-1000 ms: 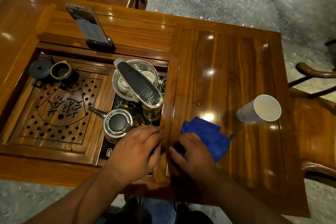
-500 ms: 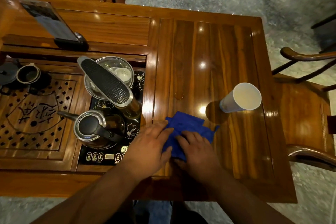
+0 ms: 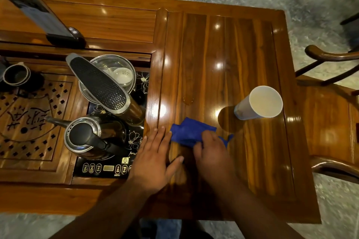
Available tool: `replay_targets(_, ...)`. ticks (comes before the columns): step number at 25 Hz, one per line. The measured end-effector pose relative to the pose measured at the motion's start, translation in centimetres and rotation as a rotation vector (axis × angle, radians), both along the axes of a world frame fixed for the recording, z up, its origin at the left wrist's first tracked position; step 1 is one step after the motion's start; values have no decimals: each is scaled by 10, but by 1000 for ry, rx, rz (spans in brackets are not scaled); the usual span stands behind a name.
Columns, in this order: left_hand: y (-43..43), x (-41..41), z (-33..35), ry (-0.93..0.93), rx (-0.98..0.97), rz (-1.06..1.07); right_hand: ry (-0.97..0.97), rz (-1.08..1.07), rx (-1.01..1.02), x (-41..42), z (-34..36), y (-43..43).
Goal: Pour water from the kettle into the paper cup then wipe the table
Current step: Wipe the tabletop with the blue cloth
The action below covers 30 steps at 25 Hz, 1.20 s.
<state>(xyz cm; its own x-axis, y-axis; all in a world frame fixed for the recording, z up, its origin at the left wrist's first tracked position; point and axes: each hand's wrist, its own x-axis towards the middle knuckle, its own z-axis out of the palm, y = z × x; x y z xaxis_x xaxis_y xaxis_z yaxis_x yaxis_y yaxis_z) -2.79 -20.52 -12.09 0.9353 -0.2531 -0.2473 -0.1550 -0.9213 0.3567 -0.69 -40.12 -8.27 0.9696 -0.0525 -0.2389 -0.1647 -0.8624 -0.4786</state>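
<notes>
Right hand [image 3: 212, 153] pressing down on the blue cloth [image 3: 191, 133], fingers curled over its near edge and clamped on it, forearm angling in from the lower right. Left hand [image 3: 153, 158] lying flat on the table [image 3: 223, 54] just left of that grip, fingers spread apart and straight, holding nothing, fingertips nearly touching the cloth's left corner. Cloth bunching out ahead of the right knuckles. Small puddle [image 3: 188, 100] sitting further ahead of the cloth, apart from it. Paper cup [image 3: 258, 104] standing upright ahead and to the right of the grip, clear of the cloth. Kettle [image 3: 91, 135] resting on the black hob [image 3: 108, 168], well left of the gripping hand, just beyond the left hand.
</notes>
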Motion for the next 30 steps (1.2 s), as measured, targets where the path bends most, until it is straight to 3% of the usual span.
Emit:
replay_targets(3, 3, -7, -13, -6, 22, -20, 25, -297, 213, 5, 8, -14)
replay_targets(8, 0, -11, -23, -47, 76, -39, 94, -547, 477, 16, 21, -18)
replay_targets(14, 1, -11, -26, -112, 62, -52, -98, -765, 533, 42, 12, -9)
replay_targets(17, 0, -10, -25, -76, 77, -43, -144, -741, 501, 64, 10, -4)
replay_targets(22, 0, -8, -23, -21, 114, -43, 4, -710, 520, 117, -8, 2)
replay_targets(26, 0, -8, -23, -8, 115, -44, 52, -385, 426, 146, -16, 2)
replay_targets(30, -1, -8, -25, -26, 93, -43, -130, -193, 322, 158, -33, 2)
